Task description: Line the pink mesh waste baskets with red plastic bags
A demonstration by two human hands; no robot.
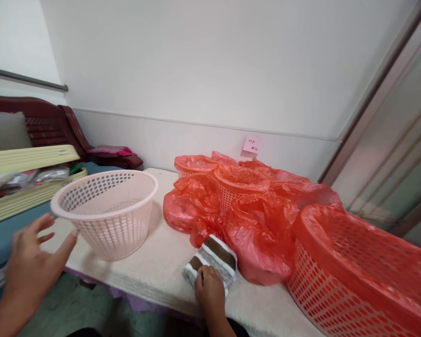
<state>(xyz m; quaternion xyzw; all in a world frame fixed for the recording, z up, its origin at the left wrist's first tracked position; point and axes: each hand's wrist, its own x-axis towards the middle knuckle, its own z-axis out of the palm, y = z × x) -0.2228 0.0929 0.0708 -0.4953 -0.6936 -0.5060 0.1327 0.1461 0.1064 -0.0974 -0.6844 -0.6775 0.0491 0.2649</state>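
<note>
A pale pink plastic basket [121, 234] with perforated sides stands upright at the left of the table. My left hand [35, 257] is just in front of its left rim, thumb and fingers spread, holding nothing. At the table's front middle, my right hand [210, 288] has its fingers curled onto a folded cloth [217, 255] striped in brown, white and grey. The hand hides part of the cloth's near edge. Behind the cloth sit bulging red plastic bags [261, 238], whose contents cannot be made out.
A large basket [337, 285] lined with red plastic fills the right side. Smaller red-lined baskets [240, 180] stand behind the bags, near the wall. A pink note [251, 144] is on the wall. At far left are a cream container [28, 199] and a dark wooden bench [49, 124].
</note>
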